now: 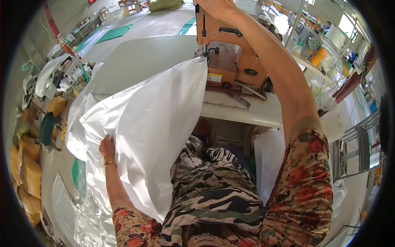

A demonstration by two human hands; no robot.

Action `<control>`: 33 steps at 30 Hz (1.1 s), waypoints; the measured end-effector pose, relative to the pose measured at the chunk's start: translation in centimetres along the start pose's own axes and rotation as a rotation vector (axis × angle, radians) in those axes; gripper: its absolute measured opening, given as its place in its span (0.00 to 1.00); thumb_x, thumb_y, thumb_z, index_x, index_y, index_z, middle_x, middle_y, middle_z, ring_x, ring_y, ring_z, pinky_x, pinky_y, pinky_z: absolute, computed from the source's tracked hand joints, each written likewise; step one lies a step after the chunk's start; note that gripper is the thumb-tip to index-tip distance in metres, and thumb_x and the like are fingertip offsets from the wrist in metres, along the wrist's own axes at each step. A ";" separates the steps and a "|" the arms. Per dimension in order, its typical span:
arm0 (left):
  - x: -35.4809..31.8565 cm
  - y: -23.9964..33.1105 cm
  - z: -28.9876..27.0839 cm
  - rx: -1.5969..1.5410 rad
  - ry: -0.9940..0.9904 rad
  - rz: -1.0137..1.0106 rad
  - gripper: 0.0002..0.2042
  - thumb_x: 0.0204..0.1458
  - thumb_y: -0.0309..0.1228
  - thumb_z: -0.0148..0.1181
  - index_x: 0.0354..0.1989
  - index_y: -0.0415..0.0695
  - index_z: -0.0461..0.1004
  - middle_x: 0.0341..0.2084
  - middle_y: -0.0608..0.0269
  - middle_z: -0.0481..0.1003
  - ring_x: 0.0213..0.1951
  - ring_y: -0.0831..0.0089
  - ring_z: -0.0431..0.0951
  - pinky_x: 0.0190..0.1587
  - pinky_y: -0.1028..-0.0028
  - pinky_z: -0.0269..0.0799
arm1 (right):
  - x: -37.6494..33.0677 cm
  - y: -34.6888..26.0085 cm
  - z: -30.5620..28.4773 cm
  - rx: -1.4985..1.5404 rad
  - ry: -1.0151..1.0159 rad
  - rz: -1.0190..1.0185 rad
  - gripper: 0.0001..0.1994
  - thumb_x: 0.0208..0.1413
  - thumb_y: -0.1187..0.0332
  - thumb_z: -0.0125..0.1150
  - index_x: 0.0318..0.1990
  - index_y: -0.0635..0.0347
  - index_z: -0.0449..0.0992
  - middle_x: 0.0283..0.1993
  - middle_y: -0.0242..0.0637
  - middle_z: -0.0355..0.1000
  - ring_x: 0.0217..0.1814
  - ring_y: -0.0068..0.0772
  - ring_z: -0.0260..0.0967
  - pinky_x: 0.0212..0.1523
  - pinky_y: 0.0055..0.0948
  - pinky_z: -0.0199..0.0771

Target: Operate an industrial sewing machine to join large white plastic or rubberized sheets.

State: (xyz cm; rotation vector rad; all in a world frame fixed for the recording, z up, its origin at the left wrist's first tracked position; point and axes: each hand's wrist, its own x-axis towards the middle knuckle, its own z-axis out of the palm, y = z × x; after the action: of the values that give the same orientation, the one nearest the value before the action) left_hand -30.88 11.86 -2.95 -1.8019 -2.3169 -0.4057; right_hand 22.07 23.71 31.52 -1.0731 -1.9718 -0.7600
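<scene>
A large white plastic-like sheet (152, 103) drapes from the sewing machine (222, 61) down over the table's left edge and beside my lap. Its pointed corner lies at the machine's needle area. Low on the left, my left hand (108, 149) is closed on a fold of the sheet, with a thin bracelet at the wrist. My right arm reaches up past the brown machine, and my right hand (218, 9) is at the top of its head end. The picture's upper edge cuts off those fingers, so their grip is hidden.
The pale worktable (160, 51) spreads behind the sheet, with a ruler strip (226, 106) and a metal tool (242, 101) near the machine. At right are a thread-wound side shelf (312, 68) and a grey metal frame (358, 148). Tan bundles (29, 173) stand at far left.
</scene>
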 end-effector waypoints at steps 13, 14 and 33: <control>3.6 -0.1 0.1 0.087 0.059 0.009 0.15 0.56 0.37 0.56 0.46 0.43 0.77 0.36 0.50 0.79 0.40 0.51 0.79 0.42 0.59 0.73 | -3.5 -1.9 0.4 -0.286 0.231 -0.345 0.10 0.52 0.67 0.52 0.29 0.62 0.78 0.34 0.48 0.73 0.53 0.51 0.63 0.55 0.48 0.60; 3.7 0.0 0.1 0.076 0.070 0.005 0.15 0.56 0.38 0.56 0.47 0.43 0.77 0.36 0.50 0.79 0.40 0.52 0.78 0.42 0.59 0.73 | -3.6 -2.0 0.3 -0.346 0.204 -0.347 0.09 0.51 0.68 0.53 0.30 0.62 0.77 0.36 0.46 0.73 0.53 0.50 0.63 0.55 0.47 0.60; -20.0 12.9 -18.3 -1.324 -0.439 0.258 0.17 0.43 0.16 0.61 0.45 0.41 0.78 0.39 0.62 0.80 0.43 0.71 0.78 0.49 0.73 0.72 | -38.5 -27.3 11.5 1.082 -0.188 1.124 0.16 0.56 0.67 0.64 0.47 0.65 0.69 0.45 0.38 0.74 0.44 0.24 0.71 0.43 0.27 0.72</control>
State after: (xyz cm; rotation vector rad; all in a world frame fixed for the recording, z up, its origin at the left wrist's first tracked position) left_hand -13.88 -9.48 9.65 -2.8641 -2.0539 -2.0070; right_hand 8.61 3.43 -10.52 -1.2475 -1.2026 0.9239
